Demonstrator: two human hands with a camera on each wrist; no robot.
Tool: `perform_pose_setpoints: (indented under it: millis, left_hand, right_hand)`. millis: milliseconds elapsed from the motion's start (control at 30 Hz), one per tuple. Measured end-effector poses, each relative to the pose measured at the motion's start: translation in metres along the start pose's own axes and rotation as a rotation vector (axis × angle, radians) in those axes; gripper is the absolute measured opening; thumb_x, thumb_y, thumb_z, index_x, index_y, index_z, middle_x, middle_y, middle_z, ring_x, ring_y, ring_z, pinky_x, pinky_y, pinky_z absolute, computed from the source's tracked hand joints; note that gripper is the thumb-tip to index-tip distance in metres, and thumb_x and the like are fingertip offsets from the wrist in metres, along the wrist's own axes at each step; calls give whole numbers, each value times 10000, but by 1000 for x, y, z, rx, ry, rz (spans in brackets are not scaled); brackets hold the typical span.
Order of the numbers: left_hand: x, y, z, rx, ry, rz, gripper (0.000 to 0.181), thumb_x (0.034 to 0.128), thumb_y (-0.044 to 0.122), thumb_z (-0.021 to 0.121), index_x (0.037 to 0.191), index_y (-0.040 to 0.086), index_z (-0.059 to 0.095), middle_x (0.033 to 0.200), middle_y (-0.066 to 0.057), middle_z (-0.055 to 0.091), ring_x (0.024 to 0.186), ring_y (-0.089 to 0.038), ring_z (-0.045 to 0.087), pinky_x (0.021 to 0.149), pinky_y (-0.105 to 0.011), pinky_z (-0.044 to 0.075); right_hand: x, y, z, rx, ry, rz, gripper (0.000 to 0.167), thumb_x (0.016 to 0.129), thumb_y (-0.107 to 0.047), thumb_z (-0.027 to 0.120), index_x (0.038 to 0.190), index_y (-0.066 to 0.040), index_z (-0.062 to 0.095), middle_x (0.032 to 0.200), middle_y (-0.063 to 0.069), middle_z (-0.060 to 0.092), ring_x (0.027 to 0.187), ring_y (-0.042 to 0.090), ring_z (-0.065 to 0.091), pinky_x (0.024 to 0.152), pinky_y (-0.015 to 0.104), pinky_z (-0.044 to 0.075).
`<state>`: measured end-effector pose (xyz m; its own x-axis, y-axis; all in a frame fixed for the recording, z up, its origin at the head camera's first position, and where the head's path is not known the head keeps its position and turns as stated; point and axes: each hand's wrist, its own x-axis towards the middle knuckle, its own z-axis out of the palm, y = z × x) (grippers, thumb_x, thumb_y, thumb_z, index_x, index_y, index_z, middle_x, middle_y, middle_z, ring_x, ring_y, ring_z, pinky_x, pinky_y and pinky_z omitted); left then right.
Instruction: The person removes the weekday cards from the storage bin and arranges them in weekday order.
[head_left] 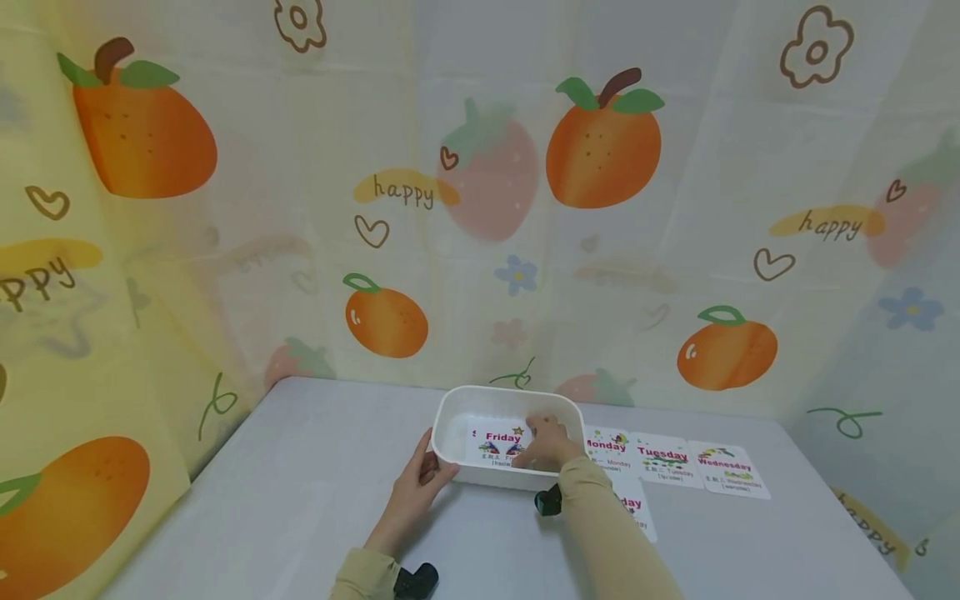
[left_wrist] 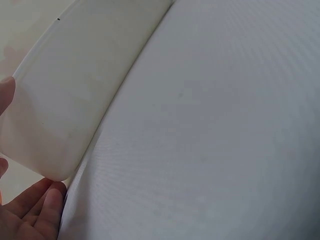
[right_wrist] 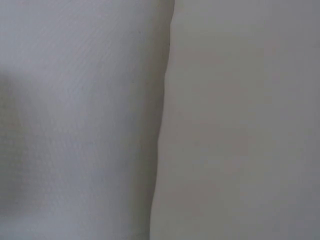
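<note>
Long beige sleeves (head_left: 618, 533), slightly wrinkled; black wrist camera (head_left: 417, 582) on left, second wrist camera (head_left: 548, 501) on right.

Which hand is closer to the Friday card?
The right. The right hand reaches inside the white bin, at the right edge of the Friday card. The left hand is farther off, outside, holding the bin's left end.

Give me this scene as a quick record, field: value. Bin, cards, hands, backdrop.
container: white bin on the table
in_container: Friday card, printed side up
cards_right_of_bin: Monday card, Tuesday card, Wednesday card, left to right
fourth_card: card ending in "day", nearer the person, partly hidden by the right sleeve
left_hand: left hand holds the bin's near-left corner
right_hand: right hand inside the bin, at the Friday card's right side; grip unclear
backdrop: fruit-print sheet
</note>
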<state>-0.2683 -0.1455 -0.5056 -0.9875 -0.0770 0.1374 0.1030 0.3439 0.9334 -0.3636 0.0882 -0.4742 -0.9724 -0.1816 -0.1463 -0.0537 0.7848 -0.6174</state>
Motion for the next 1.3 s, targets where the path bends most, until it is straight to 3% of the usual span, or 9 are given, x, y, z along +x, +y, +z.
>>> perform_pose_setpoints:
  millis: [367,867,1067,1300]
  left_hand:
    - [1,-1,0,-9,-4,18,786,848,418,654,1476,166,253,1223,-174,536,1150,-312,492,970,-432,405]
    - [-1,-1,-2,-1,-11,23,769,855,415,647,1473,172,260,1231,-181,523,1151,-313,489,961,-411,417]
    - [-1,1,-1,-11,-12,23,780,849,422,651,1474,171,258,1229,-181,523,1151,-315,489,961,-410,418]
    - [-1,2,-1,-9,-8,3,786,846,422,655,1475,168,257,1252,-205,508,1162,-325,482,961,-413,417]
  right_hand:
    - [-5,-4,-2,69,34,4,845,583,-190,879,1300,-23,464,1229,172,471,1148,351,404,972,513,341]
    - [-2,-7,1,116,74,-8,933,600,-108,849,1382,-62,342,1285,194,446,1199,386,380,1008,530,302]
    - [-2,-6,1,167,115,-86,925,620,20,796,1394,6,289,1292,242,450,1177,410,420,1011,510,316]
    - [0,-6,-1,166,188,-133,798,687,122,683,1385,30,309,1268,250,472,1142,390,465,1001,480,347]
